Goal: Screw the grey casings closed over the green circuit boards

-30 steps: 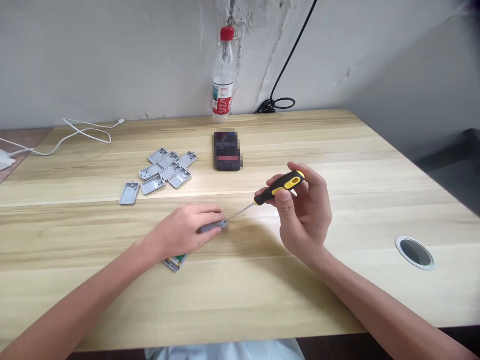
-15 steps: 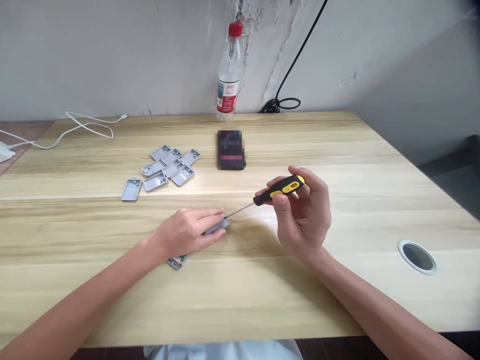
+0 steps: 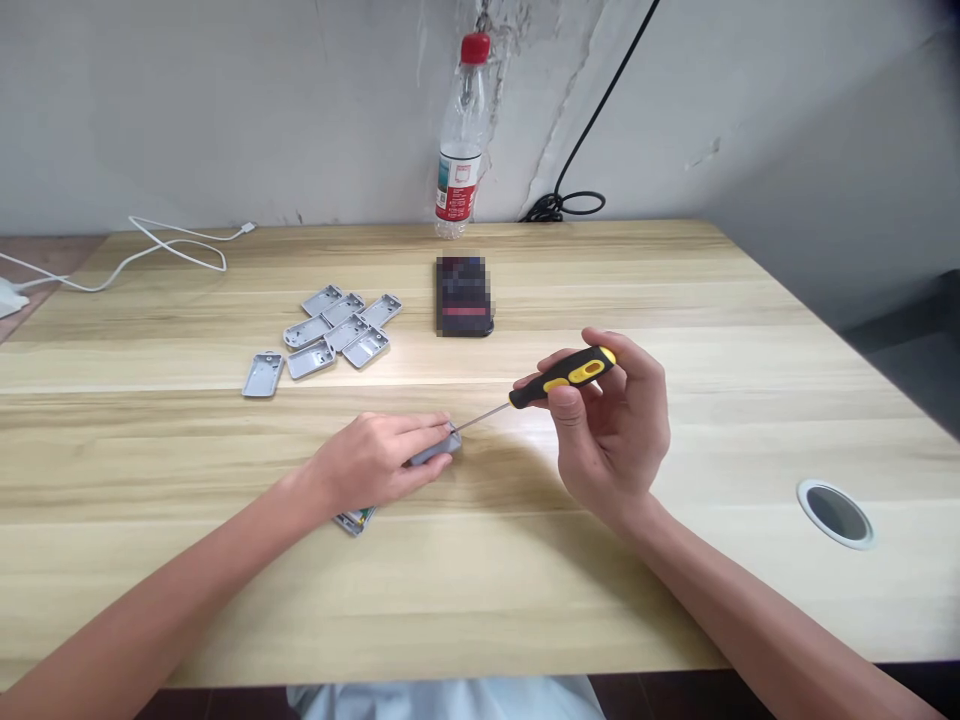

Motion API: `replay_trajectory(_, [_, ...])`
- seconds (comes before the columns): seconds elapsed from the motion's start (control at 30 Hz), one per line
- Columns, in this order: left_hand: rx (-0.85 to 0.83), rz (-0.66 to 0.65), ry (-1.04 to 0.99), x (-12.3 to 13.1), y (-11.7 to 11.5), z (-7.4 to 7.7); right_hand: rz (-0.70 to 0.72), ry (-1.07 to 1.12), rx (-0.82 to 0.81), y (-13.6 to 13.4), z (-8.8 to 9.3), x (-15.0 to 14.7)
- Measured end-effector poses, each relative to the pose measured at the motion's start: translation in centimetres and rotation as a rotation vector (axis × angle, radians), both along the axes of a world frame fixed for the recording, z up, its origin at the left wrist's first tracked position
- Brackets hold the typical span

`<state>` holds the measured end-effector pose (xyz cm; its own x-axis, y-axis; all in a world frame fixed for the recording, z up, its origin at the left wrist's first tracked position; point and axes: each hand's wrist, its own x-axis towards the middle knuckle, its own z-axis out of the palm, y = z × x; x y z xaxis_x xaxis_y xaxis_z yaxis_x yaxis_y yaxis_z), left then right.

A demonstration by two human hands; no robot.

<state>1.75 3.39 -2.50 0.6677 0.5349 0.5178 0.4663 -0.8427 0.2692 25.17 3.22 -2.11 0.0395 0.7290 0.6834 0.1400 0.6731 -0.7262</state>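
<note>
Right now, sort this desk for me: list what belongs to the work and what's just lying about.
Part of the work:
left hand holding a grey plastic casing
right hand holding a yellow-and-black screwdriver
loose grey casing shells
casing with green circuit board

Just lying about:
plastic water bottle
pixelated dark object
white cable
black cable
desk grommet

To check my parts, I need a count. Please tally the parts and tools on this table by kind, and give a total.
Loose grey case shells: 8
Grey case held in the left hand: 1
Green-and-grey piece by the left hand, partly hidden: 1
Black-and-yellow screwdriver in the right hand: 1
Total: 11
</note>
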Motion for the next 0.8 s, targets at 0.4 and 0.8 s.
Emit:
replay_trajectory(0.4, [-0.035, -0.004, -0.028, 0.08, -0.05, 0.00, -0.021, -0.011, -0.037, 0.06, -0.05, 0.15])
replay_trajectory(0.8, [-0.082, 0.010, -0.006, 0.16, -0.03, 0.21, 0.034, -0.044, -0.010, -0.26, 0.79, 0.20])
